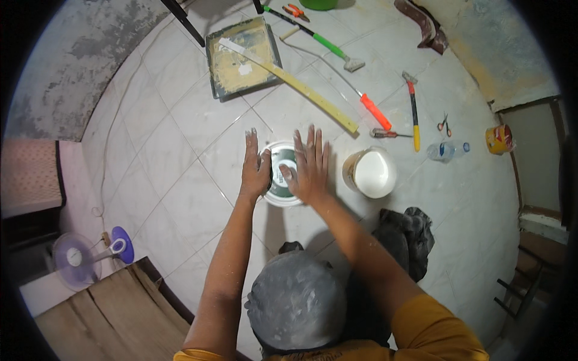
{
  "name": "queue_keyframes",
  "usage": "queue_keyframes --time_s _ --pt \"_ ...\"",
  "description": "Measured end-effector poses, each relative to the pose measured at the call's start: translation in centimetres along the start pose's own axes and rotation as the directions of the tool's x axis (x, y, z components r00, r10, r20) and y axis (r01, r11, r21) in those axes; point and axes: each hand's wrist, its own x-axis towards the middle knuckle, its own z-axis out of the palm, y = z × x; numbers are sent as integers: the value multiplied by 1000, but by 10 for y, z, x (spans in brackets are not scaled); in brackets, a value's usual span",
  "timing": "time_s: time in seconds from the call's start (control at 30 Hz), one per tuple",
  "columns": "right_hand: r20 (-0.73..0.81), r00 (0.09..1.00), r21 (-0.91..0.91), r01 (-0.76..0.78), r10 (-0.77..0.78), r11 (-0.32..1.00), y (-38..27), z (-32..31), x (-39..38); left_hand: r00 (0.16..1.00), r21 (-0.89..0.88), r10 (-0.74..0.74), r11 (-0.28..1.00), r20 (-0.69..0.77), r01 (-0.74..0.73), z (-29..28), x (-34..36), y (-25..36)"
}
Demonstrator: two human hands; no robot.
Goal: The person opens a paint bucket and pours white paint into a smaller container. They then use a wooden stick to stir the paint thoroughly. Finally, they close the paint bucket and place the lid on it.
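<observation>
Between my two hands is a round tub lid with a white rim and a dark green middle, low above or on the tiled floor. My left hand lies along its left edge, fingers stretched forward and whitened with dust. Across its right side rests my right hand, fingers spread and thumb over the lid. Neither hand is wrapped around anything. Whether a tub stands beneath the lid I cannot tell. Just right of my right hand, a bucket shows a smooth white surface inside its rim.
Ahead lie a black paint tray coated in dried tan paint, a yellow straightedge, a green-handled scraper and an orange-handled roller frame. To the right are another scraper, scissors and a plastic bottle. A purple fan stands left.
</observation>
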Motion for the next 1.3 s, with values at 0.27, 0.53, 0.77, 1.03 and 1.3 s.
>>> queue_keyframes --time_s 0.27,0.53,0.77,1.03,1.3 --pt "275 894 -47 380 -354 924 56 -34 98 984 64 -99 992 -147 109 74 -93 18" --pt "284 940 -330 280 -188 902 25 -41 18 984 204 -75 973 -161 108 77 -95 28" --pt "33 996 -125 -81 86 989 25 -29 -10 994 323 60 946 -90 -27 18 -36 21" --pt "279 917 19 291 -284 957 60 -47 43 998 121 66 990 3 -66 49 -18 13" --pt "128 944 36 303 -306 952 -11 -89 50 944 129 -188 965 -271 230 62 -85 34"
